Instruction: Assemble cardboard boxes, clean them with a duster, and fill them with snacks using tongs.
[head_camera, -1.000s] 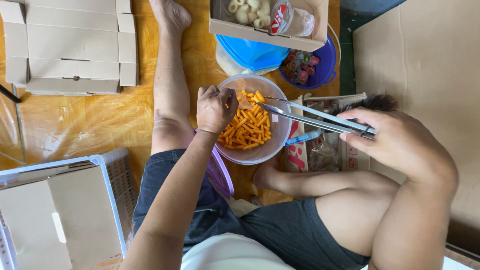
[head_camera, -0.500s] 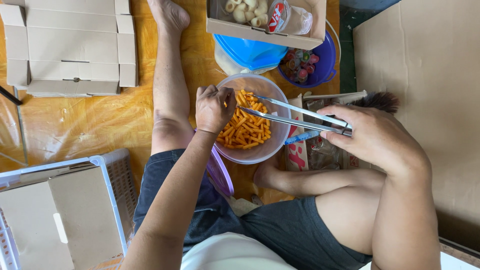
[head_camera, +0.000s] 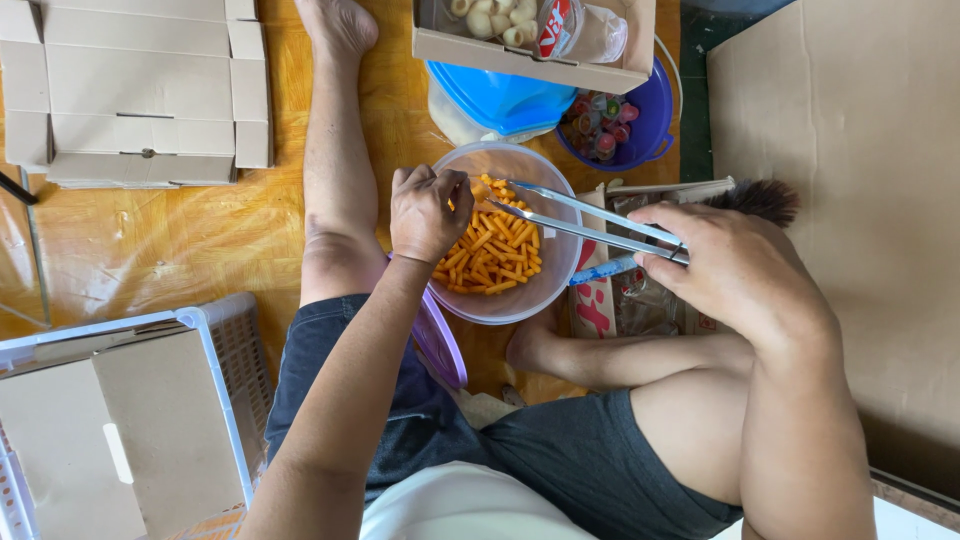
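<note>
- Head view, left hand (head_camera: 428, 212): it is resting on the near rim of the clear round plastic bowl (head_camera: 545, 290), fingers (head_camera: 415, 182) curled shut; it is not clear whether they are pinching a snack or just steadying the rim.
- Head view, right hand (head_camera: 735, 265): it is closing around the handle end of the long metal tongs (head_camera: 590, 222), whose two arms are standing slightly apart, tips reaching over the bowl.
- Head view, orange stick-shaped snacks (head_camera: 490, 255): they are lying heaped in the bowl, just beside the left knuckles and directly under the tong tips; nothing is visibly clamped between the tips.
- Handling judgement: the pick-up is going best with the bowl kept pinned by the left hand, the tong tips lowered flat into the heap and squeezed gently, as the sticks are likely crumbling under hard pressure.
- Head view, surroundings: the bowl is sitting on the yellow-covered floor (head_camera: 180, 240) between the person's legs; a purple lid (head_camera: 440, 340) is leaning just beside it; a blue-lidded tub (head_camera: 500, 100), a blue basin of small wrapped sweets (head_camera: 610, 125), a cardboard tray (head_camera: 530, 55), flattened cartons (head_camera: 130, 90) and a white crate (head_camera: 225, 370) are lying around.
</note>
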